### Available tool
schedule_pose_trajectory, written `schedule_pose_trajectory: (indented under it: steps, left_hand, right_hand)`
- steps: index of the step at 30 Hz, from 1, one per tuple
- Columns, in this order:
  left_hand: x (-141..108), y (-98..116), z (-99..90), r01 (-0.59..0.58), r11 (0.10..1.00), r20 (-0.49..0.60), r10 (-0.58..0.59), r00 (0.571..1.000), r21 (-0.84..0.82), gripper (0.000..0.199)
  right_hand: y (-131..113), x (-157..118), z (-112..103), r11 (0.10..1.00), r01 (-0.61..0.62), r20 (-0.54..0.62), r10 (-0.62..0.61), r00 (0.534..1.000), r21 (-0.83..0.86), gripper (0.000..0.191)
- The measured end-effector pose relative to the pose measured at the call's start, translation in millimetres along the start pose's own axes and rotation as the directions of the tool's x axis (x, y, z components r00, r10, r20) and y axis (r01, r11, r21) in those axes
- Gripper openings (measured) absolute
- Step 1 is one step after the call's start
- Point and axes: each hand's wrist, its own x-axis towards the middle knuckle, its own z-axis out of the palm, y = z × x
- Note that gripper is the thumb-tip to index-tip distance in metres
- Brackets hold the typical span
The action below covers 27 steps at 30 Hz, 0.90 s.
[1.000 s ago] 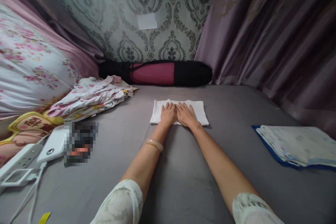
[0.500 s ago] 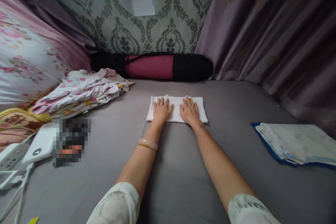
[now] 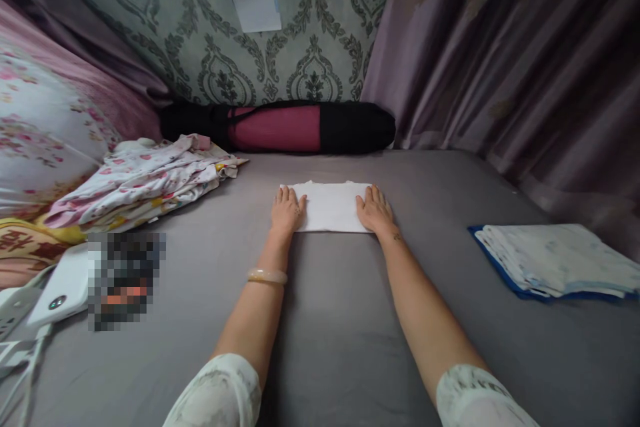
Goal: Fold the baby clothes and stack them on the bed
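A white folded cloth (image 3: 332,208) lies flat on the grey bed sheet (image 3: 340,320), its long side running left to right. My left hand (image 3: 289,209) rests palm down on the cloth's left end, fingers stretched away from me. On the right end lies my right hand (image 3: 375,209), also palm down, with its thumb apart from the fingers. Neither hand grips the cloth; both press on its top. Between them its smooth middle shows, and small bits stick out along the far edge. A pale bangle (image 3: 267,276) circles my left wrist.
Along the wall lies a long black and pink bag (image 3: 274,128). At left are crumpled printed clothes (image 3: 150,177), a white power bank (image 3: 65,287) with cables, and a blurred-out item (image 3: 127,280). Folded pale cloths (image 3: 555,260) over something blue lie at right.
My hands have slid apart, from the middle of the cloth out to its left and right ends. The cloth looks smoother. The whole view has shifted slightly.
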Motion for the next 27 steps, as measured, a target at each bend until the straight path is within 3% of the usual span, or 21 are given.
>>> schedule_pose_trajectory:
  steps: [5, 10, 14, 19, 24, 27]
  left_hand:
    - [2, -2, -2.4, -0.016, 1.000, 0.038, 0.015, 0.999, 0.011, 0.063]
    - [-1, 4, -24.6, -0.021, 1.000, 0.019, 0.022, 1.000, -0.010, 0.062]
    - [-2, 0, -33.3, 0.006, 1.000, 0.076, -0.004, 0.997, -0.025, 0.058]
    - [1, -14, -28.4, 0.045, 0.998, 0.153, -0.038, 0.988, -0.043, 0.044]
    - [4, -21, -28.5, 0.027, 0.996, 0.154, -0.013, 0.988, -0.086, 0.036]
    - [4, -21, -29.7, 0.022, 0.995, 0.145, -0.008, 0.989, -0.094, 0.032]
  right_hand:
    - [0, 0, -5, 1.000, 0.022, -0.007, -0.022, 1.000, -0.006, 0.064]
    - [-8, -1, -12, 0.991, 0.128, -0.121, -0.131, 0.984, -0.030, 0.064]
    - [-7, 0, -3, 0.996, 0.088, -0.028, -0.089, 0.996, -0.024, 0.065]
    - [-2, 1, 3, 0.997, 0.077, 0.000, -0.077, 0.997, -0.009, 0.065]
    - [-12, 3, -12, 1.000, 0.018, 0.078, -0.019, 0.997, 0.014, 0.065]
    - [-29, 4, -20, 0.999, 0.040, 0.041, -0.041, 0.998, 0.020, 0.064]
